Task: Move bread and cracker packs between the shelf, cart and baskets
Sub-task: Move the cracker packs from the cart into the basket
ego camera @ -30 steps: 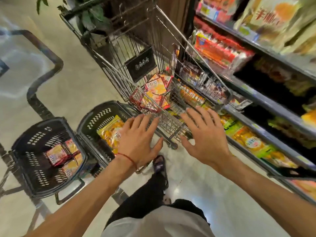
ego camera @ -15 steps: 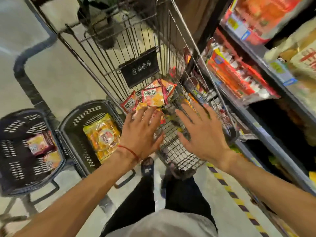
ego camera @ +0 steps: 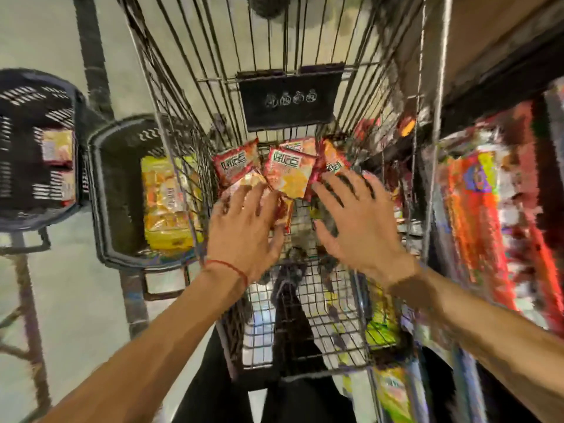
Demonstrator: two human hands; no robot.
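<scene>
- Cracker packs (ego camera: pixel 58 148) in pale orange wrappers lie in the dark basket (ego camera: pixel 76 99) at the far left of the frame. Their print is too blurred to read.
- To its right, just beside the cart, a second basket (ego camera: pixel 100 193) holds one big yellow bread pack (ego camera: pixel 168 203). Its lettering cannot be made out either.
- Left hand (ego camera: pixel 244 227), with a red string (ego camera: pixel 225 265) on the wrist, is spread wide and flat. Its fingertips rest on the nearest of the red packs (ego camera: pixel 288 172) heaped on the floor of the cart (ego camera: pixel 290 41) at centre frame.
- Those red packs carry a white-boxed label of blocky characters, not legible. The black sign (ego camera: pixel 290 100) on the cart's far wall shows four small white pictograms and no words.
- Right hand (ego camera: pixel 357 221) is likewise wide and holds nothing, its fingertips at the rightmost red pack.
- The step in hand is probably gathering packs out of the cart. Next, the fingers would need to curl round one pack or scoop several together.
- Goods on the shelf (ego camera: pixel 500 74) at the right edge are a red-orange blur.
</scene>
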